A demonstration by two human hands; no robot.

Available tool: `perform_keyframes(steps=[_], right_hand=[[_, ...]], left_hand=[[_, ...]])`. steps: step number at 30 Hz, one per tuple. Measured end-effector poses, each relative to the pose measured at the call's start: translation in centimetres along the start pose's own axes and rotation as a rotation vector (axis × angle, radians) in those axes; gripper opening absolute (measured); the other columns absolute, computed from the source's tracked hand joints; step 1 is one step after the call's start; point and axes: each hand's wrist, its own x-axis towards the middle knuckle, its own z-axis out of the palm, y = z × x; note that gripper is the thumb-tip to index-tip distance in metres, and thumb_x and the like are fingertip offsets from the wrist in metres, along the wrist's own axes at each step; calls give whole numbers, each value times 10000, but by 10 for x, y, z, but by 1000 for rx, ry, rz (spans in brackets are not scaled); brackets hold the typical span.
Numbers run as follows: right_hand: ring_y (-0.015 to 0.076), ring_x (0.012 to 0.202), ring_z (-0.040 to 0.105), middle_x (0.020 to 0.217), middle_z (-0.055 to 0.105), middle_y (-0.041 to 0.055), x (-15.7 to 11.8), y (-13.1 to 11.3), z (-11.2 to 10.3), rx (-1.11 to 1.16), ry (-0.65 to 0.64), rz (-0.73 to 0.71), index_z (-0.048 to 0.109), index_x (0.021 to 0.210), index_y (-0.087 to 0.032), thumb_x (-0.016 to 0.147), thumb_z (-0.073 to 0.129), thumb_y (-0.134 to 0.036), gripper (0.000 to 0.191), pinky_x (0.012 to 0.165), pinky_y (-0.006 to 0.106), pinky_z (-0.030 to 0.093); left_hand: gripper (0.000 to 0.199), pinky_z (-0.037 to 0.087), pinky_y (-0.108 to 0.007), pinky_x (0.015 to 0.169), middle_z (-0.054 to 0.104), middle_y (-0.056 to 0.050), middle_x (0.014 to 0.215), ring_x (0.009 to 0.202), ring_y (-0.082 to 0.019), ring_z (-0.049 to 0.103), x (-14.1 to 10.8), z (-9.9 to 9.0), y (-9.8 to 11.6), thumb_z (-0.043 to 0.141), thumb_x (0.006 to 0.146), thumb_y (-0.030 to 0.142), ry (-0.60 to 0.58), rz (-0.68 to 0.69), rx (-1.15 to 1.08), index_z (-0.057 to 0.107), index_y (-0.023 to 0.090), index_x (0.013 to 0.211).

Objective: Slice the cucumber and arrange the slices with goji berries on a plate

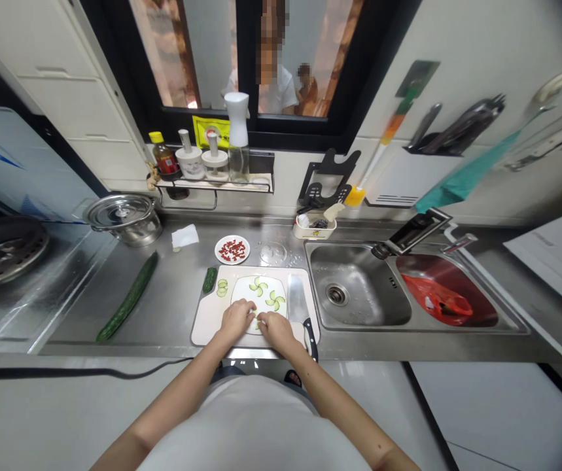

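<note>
My left hand (236,319) and my right hand (275,329) meet over the near part of a white plate (240,290). The fingers of both are closed in a pinch at small cucumber slices, which they partly hide. Farther up the plate lie two pinwheels of halved cucumber slices, one at the top (258,286) and one at the right (275,300). Under the plate is a pale cutting board (206,322). A short cucumber piece (209,280) and several overlapping cucumber slices (222,288) rest at its upper left. A kitchen knife (297,297) lies along its right side, handle toward me.
Left of the board lies a whole cucumber (128,298), with a lidded steel pot (136,222) behind it. A small plate of red pieces (232,250) stands beyond the board. To the right is a double sink (359,314) with a red plastic bag (438,301).
</note>
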Motion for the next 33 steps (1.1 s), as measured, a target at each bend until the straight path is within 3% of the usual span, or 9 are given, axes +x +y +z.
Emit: perform_keyframes(steps=[8,17,25,30,33], right_hand=[[180,888,596,956,672,86,-6,-2,-7,-45,-17,-14,656,1006,-200,918,388,-257,288,715,254,361],[215,903,606,955,669,101,-2,0,-4,-157,-24,-30,654,976,-203,911,352,-239,311,715,275,392],[238,923,603,975,662,117,0,-5,-9,-185,-17,-54,657,1005,-199,864,384,-203,307,732,299,415],[236,938,597,991,655,119,1,-5,-11,-138,-10,-52,648,1020,-181,843,410,-198,297,754,296,409],[228,950,595,997,656,113,1,-3,-11,-48,11,-25,644,1010,-171,831,421,-189,286,773,284,400]], left_hand=[[232,389,-268,850,625,-50,1004,975,-180,555,-5,2,1,505,848,226,-37,-17,15,636,224,1039],[222,385,-263,863,630,-47,1003,973,-178,564,-1,9,0,512,825,206,-1,-10,-17,639,228,1006],[224,387,-262,861,634,-48,1007,990,-180,566,-3,4,6,505,818,189,-8,-23,-30,637,233,993],[210,395,-252,840,649,-40,988,947,-172,581,-2,6,7,503,836,258,-3,-40,-60,644,228,988],[239,395,-234,835,660,-41,1007,948,-158,590,2,5,0,487,842,255,71,-100,-87,638,219,1023]])
